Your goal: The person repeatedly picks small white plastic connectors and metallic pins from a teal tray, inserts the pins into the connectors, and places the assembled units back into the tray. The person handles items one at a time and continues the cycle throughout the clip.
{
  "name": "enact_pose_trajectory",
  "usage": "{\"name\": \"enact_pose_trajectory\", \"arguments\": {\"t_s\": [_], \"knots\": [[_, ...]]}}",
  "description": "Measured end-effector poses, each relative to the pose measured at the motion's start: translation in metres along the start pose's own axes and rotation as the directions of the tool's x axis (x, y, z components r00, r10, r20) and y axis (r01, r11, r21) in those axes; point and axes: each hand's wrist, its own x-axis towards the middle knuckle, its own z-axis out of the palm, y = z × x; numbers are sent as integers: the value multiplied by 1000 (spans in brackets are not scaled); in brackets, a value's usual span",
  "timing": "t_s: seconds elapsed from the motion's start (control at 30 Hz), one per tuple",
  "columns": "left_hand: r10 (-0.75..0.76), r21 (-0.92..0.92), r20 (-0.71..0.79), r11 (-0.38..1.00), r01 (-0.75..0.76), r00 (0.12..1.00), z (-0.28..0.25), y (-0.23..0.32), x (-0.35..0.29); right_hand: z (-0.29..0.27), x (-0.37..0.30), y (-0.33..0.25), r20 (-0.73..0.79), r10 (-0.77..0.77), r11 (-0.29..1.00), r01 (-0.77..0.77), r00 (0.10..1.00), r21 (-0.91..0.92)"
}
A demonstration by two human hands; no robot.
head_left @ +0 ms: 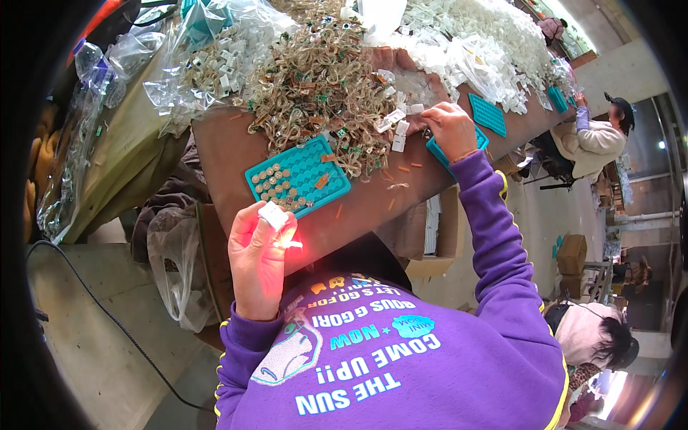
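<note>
My left hand [255, 269] is closed around a small white plastic casing [273, 215], held up by thumb and fingers near the table's front edge. A bright red light shines beside the casing and tints the fingers. Just beyond it lies a teal tray [331, 195] of round pockets, with several small round metal discs [274, 178] on its left part and brown scraps on its right. My right hand [453, 130] pinches its fingers over a second teal tray [481, 139]; whatever is between the fingertips is too small to make out. Several white casings [399, 136] lie left of it.
A tangled heap of thin wires and small circuit boards [315, 86] covers the brown table [236, 154]. White plastic parts [494, 36] are piled at the back right, near another teal tray [487, 115]. A cardboard box [448, 236] stands below the edge. A co-worker [595, 147] sits at right.
</note>
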Motion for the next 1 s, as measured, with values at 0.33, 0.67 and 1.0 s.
{"name": "enact_pose_trajectory", "arguments": {"t_s": [0.33,0.67,1.0], "knots": [[-17,-5,-12,1000,17,1000,0,0,3,26,9,11,77,-46,981,60,996,-187],[-64,-16,-20,998,64,998,-1,-2,2,0,19,-5,337,445,397,-521,829,756],[-117,-18,22,993,118,993,5,-6,0,-58,16,-156,496,-20,99,-492,868,865]]}}
